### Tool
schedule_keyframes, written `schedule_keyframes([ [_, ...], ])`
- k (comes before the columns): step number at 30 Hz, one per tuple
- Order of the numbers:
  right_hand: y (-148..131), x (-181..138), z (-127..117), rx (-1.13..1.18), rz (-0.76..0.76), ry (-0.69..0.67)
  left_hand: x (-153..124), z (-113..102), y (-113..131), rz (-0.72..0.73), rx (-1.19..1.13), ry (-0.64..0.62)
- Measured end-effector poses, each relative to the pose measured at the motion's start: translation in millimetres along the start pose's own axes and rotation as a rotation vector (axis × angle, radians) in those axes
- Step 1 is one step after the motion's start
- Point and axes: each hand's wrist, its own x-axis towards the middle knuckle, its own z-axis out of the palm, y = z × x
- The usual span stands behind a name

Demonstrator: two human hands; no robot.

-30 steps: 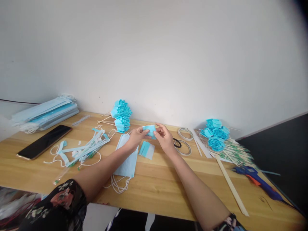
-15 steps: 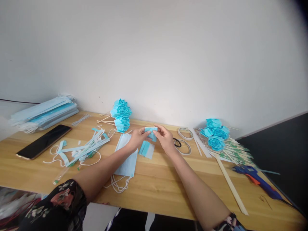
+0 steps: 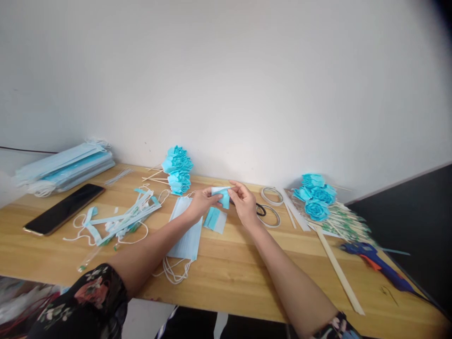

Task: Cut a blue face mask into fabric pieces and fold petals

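Between my two hands, above the table, is a small blue piece of face-mask fabric (image 3: 223, 199) with a paler folded edge. My left hand (image 3: 203, 205) is closed, pinching its left side. With thumb and fingers my right hand (image 3: 243, 201) pinches its upper right corner. Below them a few more cut blue fabric pieces (image 3: 215, 220) lie on the wood. A whole blue face mask (image 3: 185, 235) with white ear loops lies under my left forearm.
Cut mask strips and loops (image 3: 130, 214), a phone (image 3: 65, 209) and a mask stack (image 3: 70, 165) are at left. Blue fabric flowers (image 3: 178, 162) stand behind. Tape rolls (image 3: 271, 196), more flowers (image 3: 317, 200), sticks (image 3: 348, 223) and a blue glue gun (image 3: 377, 266) are at right.
The fabric piece in my hands has been turned slightly, so its pale folded edge shows more at the upper left. My right fingers have lifted and shifted a little.
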Motion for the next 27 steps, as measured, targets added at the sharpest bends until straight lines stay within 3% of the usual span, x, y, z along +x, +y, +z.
schedule_keyframes([
  [3,-4,4,-7,-0.032,-0.004,0.020,1,-2,0,0.001,-0.064,0.021],
  [7,-13,17,-29,-0.257,-0.044,0.051,4,-5,3,-0.007,-0.178,0.064],
  [12,-33,22,-51,-0.849,-0.021,-0.202,6,-8,5,-0.018,-0.276,0.092],
  [15,-41,9,-52,-1.226,0.034,-0.377,7,-10,6,-0.044,-0.351,0.106],
  [17,-42,-2,-49,-1.345,0.080,-0.465,8,-10,6,-0.072,-0.404,0.110],
  [21,-38,-15,-45,-1.381,0.076,-0.494,9,-11,7,-0.143,-0.511,0.121],
  [27,-30,-9,-56,-1.304,0.040,-0.551,8,-12,11,-0.189,-0.599,0.068],
])
